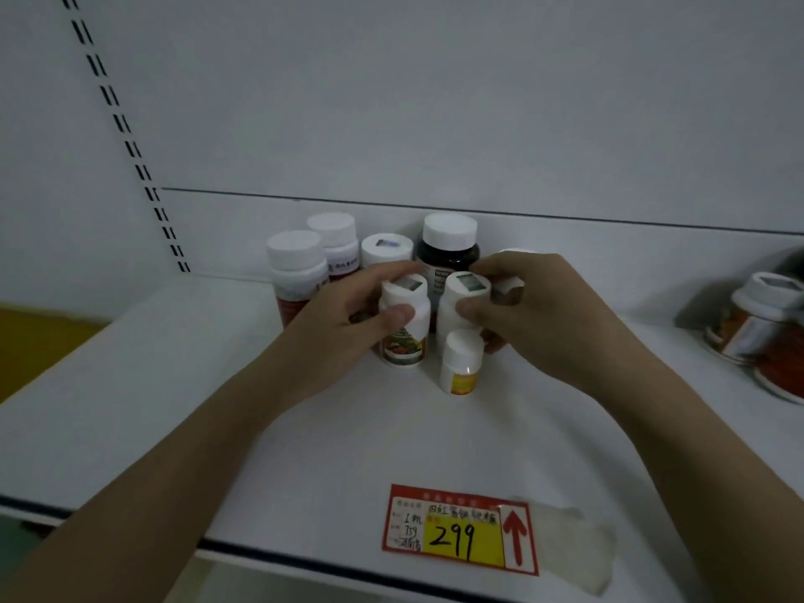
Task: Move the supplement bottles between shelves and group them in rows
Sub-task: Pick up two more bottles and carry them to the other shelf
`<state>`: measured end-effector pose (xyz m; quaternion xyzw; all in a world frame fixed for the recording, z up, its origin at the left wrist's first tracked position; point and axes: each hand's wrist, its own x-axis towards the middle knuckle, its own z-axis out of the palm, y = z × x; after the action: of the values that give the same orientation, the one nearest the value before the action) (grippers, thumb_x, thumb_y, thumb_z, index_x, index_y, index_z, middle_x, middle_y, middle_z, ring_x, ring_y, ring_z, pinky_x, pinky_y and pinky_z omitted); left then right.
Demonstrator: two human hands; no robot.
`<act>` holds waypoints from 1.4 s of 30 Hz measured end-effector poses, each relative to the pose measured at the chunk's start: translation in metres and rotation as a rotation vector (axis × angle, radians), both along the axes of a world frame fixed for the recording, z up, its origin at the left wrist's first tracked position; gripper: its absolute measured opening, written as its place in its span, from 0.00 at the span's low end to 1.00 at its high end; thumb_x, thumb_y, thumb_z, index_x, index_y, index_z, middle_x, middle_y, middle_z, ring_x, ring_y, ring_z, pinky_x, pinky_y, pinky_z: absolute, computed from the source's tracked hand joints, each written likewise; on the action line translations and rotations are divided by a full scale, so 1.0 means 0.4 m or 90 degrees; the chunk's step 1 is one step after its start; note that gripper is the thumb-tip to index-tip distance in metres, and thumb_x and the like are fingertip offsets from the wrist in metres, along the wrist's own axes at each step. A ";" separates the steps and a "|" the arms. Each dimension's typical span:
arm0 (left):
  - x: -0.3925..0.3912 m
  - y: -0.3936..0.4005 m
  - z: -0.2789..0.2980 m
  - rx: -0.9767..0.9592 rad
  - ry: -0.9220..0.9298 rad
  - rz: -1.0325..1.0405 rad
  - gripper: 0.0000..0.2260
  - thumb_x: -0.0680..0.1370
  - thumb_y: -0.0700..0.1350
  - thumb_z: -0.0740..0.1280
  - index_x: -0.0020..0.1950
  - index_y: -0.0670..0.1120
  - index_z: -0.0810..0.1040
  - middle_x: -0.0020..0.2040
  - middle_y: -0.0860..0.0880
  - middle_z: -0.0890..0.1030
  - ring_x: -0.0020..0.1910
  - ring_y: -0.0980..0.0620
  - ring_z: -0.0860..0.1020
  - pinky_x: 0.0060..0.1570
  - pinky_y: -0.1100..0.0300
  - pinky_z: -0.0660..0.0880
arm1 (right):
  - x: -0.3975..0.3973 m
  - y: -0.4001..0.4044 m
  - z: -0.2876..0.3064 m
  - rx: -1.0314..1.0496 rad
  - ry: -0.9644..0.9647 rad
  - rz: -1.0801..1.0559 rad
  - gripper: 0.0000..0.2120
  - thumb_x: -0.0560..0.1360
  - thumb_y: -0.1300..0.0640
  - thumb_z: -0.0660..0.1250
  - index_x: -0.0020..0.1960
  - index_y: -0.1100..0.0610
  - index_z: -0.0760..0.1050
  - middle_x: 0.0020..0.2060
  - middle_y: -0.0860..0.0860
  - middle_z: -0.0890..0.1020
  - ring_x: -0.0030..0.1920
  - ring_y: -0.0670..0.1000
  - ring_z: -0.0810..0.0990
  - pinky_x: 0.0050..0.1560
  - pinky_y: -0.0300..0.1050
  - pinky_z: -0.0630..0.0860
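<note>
— Position of the bottles?
— A cluster near the shelf [130, 385] rear edge.
— Grip state?
— One white bottle [403, 324] is pinched by the left hand [348, 315]; another white bottle [462, 304] is pinched by the right hand [535, 315]. A small bottle [461, 363] stands in front.

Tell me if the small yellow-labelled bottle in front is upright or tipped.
Upright: the small yellow-labelled bottle stands on the shelf, white cap on top.

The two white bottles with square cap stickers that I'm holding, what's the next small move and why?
Probably slide both back toward the rear row. The left hand grips the white bottle with the colourful label, the right hand the plain white bottle; they stand side by side ahead of the dark brown bottle with a white cap, while the small yellow-labelled white bottle stands alone in front.
</note>
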<state>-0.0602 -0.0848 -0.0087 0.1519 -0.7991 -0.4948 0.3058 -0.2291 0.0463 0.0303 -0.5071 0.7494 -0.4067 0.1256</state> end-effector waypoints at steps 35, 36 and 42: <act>0.124 0.132 0.168 0.163 0.080 -0.028 0.15 0.73 0.51 0.73 0.59 0.56 0.81 0.55 0.50 0.84 0.55 0.48 0.83 0.45 0.49 0.81 | 0.111 0.151 0.123 -0.258 -0.225 0.011 0.11 0.67 0.45 0.75 0.47 0.45 0.80 0.39 0.37 0.85 0.42 0.37 0.84 0.34 0.32 0.78; 0.139 0.144 0.172 0.163 0.079 -0.030 0.15 0.73 0.51 0.73 0.60 0.55 0.81 0.55 0.50 0.84 0.55 0.48 0.83 0.45 0.49 0.81 | 0.128 0.167 0.128 -0.258 -0.221 0.001 0.11 0.67 0.44 0.75 0.47 0.44 0.80 0.39 0.37 0.85 0.41 0.37 0.84 0.34 0.32 0.78; 0.229 0.227 0.170 0.148 0.071 -0.030 0.14 0.73 0.49 0.73 0.59 0.55 0.80 0.51 0.55 0.85 0.49 0.56 0.84 0.40 0.63 0.79 | 0.241 0.261 0.130 -0.235 -0.211 -0.043 0.07 0.69 0.50 0.77 0.45 0.47 0.81 0.35 0.38 0.85 0.37 0.38 0.84 0.31 0.32 0.77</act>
<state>0.0315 0.0060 0.0592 0.1399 -0.7215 -0.5989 0.3181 -0.1328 0.1508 0.0824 -0.4227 0.6482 -0.6181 0.1384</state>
